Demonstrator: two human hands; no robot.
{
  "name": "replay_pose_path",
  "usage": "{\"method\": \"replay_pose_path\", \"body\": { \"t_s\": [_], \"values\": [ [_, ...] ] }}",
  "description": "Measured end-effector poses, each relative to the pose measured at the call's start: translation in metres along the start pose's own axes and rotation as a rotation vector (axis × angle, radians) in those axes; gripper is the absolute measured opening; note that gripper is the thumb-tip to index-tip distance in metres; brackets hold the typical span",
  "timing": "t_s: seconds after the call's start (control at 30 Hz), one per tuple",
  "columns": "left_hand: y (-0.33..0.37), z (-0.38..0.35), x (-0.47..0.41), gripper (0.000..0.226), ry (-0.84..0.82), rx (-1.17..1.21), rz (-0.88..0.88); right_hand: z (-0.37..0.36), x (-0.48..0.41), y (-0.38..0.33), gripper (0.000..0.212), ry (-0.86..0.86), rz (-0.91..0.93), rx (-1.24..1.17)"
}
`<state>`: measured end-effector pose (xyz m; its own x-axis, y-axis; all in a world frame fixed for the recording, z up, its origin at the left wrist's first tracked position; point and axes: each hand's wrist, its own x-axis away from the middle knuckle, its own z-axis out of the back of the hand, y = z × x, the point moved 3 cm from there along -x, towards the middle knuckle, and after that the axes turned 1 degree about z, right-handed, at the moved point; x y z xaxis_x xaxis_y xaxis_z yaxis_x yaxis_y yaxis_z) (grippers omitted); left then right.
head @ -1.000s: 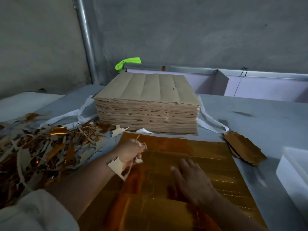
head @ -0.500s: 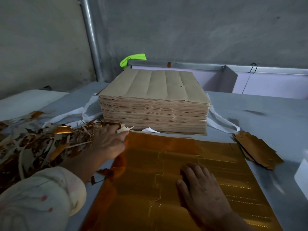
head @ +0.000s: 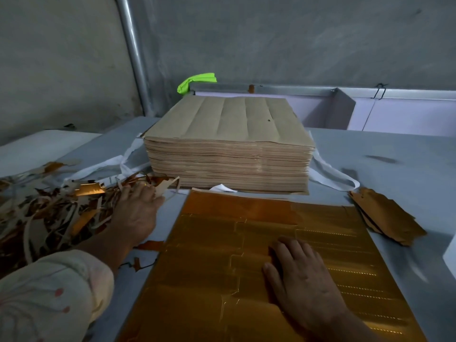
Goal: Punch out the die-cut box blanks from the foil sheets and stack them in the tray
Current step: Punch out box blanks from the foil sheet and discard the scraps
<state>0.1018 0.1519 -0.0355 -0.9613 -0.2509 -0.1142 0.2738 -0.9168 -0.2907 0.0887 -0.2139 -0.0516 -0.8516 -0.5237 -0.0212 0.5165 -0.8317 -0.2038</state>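
Gold foil sheet (head: 222, 255) flat on table, front of tall face-down sheet stack (head: 229, 149).

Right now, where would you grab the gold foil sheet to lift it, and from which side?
Likely its left edge, pinched from the left. The foil sheet lies flat, so only an edge is grippable; its far edge sits close to the paper stack, punched blanks crowd the right, and the left hand is nearest. The right hand presses it flat.

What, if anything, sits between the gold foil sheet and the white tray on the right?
Nothing visible blocks it. Bare grey table separates the gold foil sheet from the white tray. A pile of gold foil pieces lies farther back, beside the sheet's far right corner.
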Motion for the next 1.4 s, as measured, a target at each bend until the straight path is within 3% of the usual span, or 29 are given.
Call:
{"method": "replay_pose_path", "body": {
  "t_s": [0.13,0.23,0.4,0.53,0.63,0.77,0.93,1.07,1.27,1.4],
  "values": [
    [0.018,0.020,0.003,0.067,0.127,0.117,-0.003,-0.001,-0.001,-0.001,0.067,0.011,-0.011,-0.001],
    [0.047,0.035,0.006,0.054,0.129,0.297,0.011,-0.001,-0.001,-0.002,0.066,0.017,-0.015,-0.014],
    [0.080,0.027,0.032,0.055,0.013,0.591,-0.039,0.003,0.002,-0.003,0.060,0.026,-0.006,-0.033],
    [0.062,0.008,0.039,0.058,-0.048,0.656,0.076,0.003,0.003,-0.003,0.053,0.032,0.007,-0.033],
    [0.045,0.004,0.040,0.062,-0.048,0.552,0.151,0.002,0.003,-0.002,0.052,0.055,0.019,-0.039],
    [0.056,0.027,0.034,0.070,0.074,0.304,0.064,0.001,0.003,-0.002,0.053,0.056,0.022,-0.052],
    [0.130,0.046,0.021,0.069,0.053,0.427,-0.111,0.002,0.001,-0.001,0.052,0.073,0.026,-0.077],
    [0.176,0.045,0.015,0.095,-0.068,0.500,-0.161,0.006,0.002,0.002,0.052,0.071,0.016,-0.190],
    [0.181,0.042,-0.002,0.126,-0.153,0.409,-0.139,0.016,-0.003,0.012,0.043,0.049,-0.073,-0.499],
    [0.176,0.034,-0.005,0.136,-0.186,0.397,-0.124,0.025,-0.009,0.018,0.035,0.090,-0.098,-0.505]
  ]
}}
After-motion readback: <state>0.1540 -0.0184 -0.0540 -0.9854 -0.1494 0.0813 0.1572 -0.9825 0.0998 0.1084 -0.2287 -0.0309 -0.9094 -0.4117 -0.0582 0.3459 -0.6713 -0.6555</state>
